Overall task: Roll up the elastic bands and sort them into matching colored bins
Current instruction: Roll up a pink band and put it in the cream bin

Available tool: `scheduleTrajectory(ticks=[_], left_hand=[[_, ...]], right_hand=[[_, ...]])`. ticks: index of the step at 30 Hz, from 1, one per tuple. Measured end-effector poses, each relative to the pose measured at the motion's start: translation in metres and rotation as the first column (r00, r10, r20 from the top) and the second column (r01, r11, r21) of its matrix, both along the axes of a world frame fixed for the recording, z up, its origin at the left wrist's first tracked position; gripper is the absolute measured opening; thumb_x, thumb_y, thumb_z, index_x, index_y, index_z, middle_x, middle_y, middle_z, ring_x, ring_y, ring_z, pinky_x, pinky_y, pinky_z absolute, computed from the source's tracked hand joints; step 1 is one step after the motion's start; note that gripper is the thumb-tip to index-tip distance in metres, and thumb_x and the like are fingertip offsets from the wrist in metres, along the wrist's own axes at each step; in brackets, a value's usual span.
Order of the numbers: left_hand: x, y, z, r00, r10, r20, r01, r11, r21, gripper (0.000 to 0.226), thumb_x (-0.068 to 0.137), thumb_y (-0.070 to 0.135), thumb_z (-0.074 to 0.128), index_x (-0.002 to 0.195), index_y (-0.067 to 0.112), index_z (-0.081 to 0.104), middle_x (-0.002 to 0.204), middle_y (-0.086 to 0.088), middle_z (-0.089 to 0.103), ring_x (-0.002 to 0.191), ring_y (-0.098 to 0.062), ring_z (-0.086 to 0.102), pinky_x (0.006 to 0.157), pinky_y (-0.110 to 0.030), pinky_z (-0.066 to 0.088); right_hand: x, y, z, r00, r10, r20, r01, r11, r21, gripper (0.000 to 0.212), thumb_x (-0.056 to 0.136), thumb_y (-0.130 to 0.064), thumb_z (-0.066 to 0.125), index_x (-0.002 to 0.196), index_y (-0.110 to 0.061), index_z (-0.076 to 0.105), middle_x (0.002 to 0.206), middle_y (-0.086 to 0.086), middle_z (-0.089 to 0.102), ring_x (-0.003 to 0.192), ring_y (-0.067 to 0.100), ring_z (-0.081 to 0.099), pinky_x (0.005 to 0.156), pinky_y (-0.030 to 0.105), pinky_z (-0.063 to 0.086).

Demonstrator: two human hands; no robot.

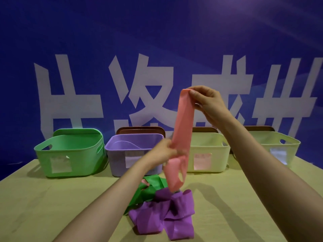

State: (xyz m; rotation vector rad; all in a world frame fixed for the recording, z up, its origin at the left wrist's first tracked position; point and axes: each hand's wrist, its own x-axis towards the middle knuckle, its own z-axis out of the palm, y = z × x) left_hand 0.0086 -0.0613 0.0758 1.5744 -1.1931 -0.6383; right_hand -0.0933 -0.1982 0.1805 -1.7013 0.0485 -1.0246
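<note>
A pink elastic band hangs stretched in the air above the table. My right hand pinches its top end up high. My left hand grips it lower down, and the loose tail droops below that hand. A green band and a crumpled purple band lie in a heap on the table under the pink one. Four bins stand in a row at the back: a green bin, a purple bin, a cream bin with a pink label, and another cream bin.
The wooden table runs toward me on both sides of the heap. A blue wall with large white characters stands right behind the bins. Brown lids lean behind three of the bins.
</note>
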Motion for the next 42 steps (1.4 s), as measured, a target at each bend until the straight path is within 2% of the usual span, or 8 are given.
scheduleTrajectory(ticks=[7, 13, 18, 23, 27, 31, 36, 42], left_hand=[[0.023, -0.002, -0.055, 0.919, 0.362, -0.155, -0.383, 0.914, -0.133, 0.025, 0.078, 0.014, 0.077, 0.083, 0.014, 0.053, 0.091, -0.011, 0.062, 0.077, -0.023, 0.059, 0.071, -0.04, 0.051], [0.028, 0.007, -0.054, 0.956, 0.289, 0.047, -0.272, 0.936, -0.221, 0.022, 0.079, 0.019, 0.076, 0.078, 0.015, 0.055, 0.074, -0.003, 0.061, 0.071, -0.015, 0.055, 0.067, -0.032, 0.045], [0.007, 0.012, -0.053, 0.88, -0.046, -0.473, -0.047, 0.982, -0.184, 0.011, 0.096, 0.015, 0.049, 0.106, 0.011, 0.048, 0.09, -0.015, 0.067, 0.072, -0.023, 0.065, 0.062, -0.037, 0.053], [0.002, 0.019, -0.075, 0.914, -0.248, -0.321, 0.305, 0.942, 0.142, 0.04, 0.096, 0.044, 0.043, 0.1, 0.008, 0.062, 0.085, -0.013, 0.072, 0.078, -0.025, 0.07, 0.073, -0.034, 0.055], [0.005, 0.02, -0.086, 0.943, -0.073, -0.325, 0.138, 0.974, 0.182, 0.039, 0.094, 0.046, 0.048, 0.102, 0.011, 0.064, 0.097, -0.011, 0.07, 0.092, -0.025, 0.066, 0.08, -0.03, 0.054], [0.012, 0.013, -0.102, 0.928, 0.111, -0.355, -0.115, 0.993, 0.011, 0.008, 0.088, 0.016, 0.066, 0.085, 0.014, 0.06, 0.085, -0.005, 0.064, 0.076, -0.015, 0.062, 0.066, -0.024, 0.052], [0.023, 0.002, -0.085, 0.888, 0.453, -0.08, -0.46, 0.87, -0.175, 0.051, 0.076, 0.022, 0.08, 0.117, 0.017, 0.05, 0.116, 0.002, 0.054, 0.108, -0.015, 0.053, 0.096, -0.032, 0.046], [0.006, -0.001, 0.04, 0.97, 0.122, -0.209, -0.197, 0.899, -0.39, 0.054, 0.078, 0.033, 0.071, 0.125, 0.015, 0.053, 0.12, 0.0, 0.063, 0.109, -0.014, 0.062, 0.092, -0.027, 0.051]], right_hand=[[0.003, 0.0, -0.017, 0.991, -0.115, -0.068, 0.116, 0.993, 0.013, 0.014, 0.096, -0.018, 0.055, 0.105, -0.014, 0.065, 0.106, 0.004, 0.064, 0.1, 0.018, 0.06, 0.078, 0.029, 0.053], [0.009, -0.002, -0.021, 0.981, -0.179, -0.07, 0.181, 0.983, 0.014, 0.011, 0.096, -0.017, 0.055, 0.101, -0.016, 0.065, 0.101, 0.002, 0.064, 0.095, 0.017, 0.06, 0.074, 0.027, 0.053], [0.015, -0.01, -0.023, 0.968, -0.238, -0.073, 0.242, 0.969, 0.052, 0.01, 0.097, -0.018, 0.055, 0.098, -0.018, 0.065, 0.102, 0.003, 0.062, 0.098, 0.019, 0.059, 0.076, 0.03, 0.055], [0.02, -0.018, -0.026, 0.942, -0.331, -0.048, 0.334, 0.939, 0.083, 0.008, 0.097, -0.021, 0.054, 0.099, -0.02, 0.062, 0.101, 0.0, 0.062, 0.097, 0.018, 0.059, 0.072, 0.027, 0.052], [0.021, -0.028, -0.032, 0.922, -0.376, -0.09, 0.385, 0.916, 0.115, 0.012, 0.097, -0.022, 0.055, 0.105, -0.018, 0.063, 0.105, 0.003, 0.063, 0.101, 0.022, 0.06, 0.077, 0.031, 0.054], [0.014, -0.025, -0.035, 0.961, -0.257, -0.096, 0.27, 0.951, 0.153, 0.012, 0.096, -0.021, 0.056, 0.104, -0.016, 0.064, 0.104, 0.005, 0.064, 0.099, 0.021, 0.061, 0.074, 0.029, 0.053], [0.003, -0.009, -0.024, 0.994, -0.001, -0.113, 0.007, 0.999, 0.052, 0.017, 0.096, -0.019, 0.055, 0.109, -0.013, 0.064, 0.1, 0.001, 0.065, 0.092, 0.014, 0.062, 0.067, 0.022, 0.052], [-0.001, 0.017, 0.003, 0.979, 0.122, -0.163, -0.154, 0.968, -0.2, 0.016, 0.092, -0.011, 0.058, 0.105, -0.01, 0.067, 0.102, 0.002, 0.069, 0.096, 0.009, 0.064, 0.083, 0.022, 0.053]])
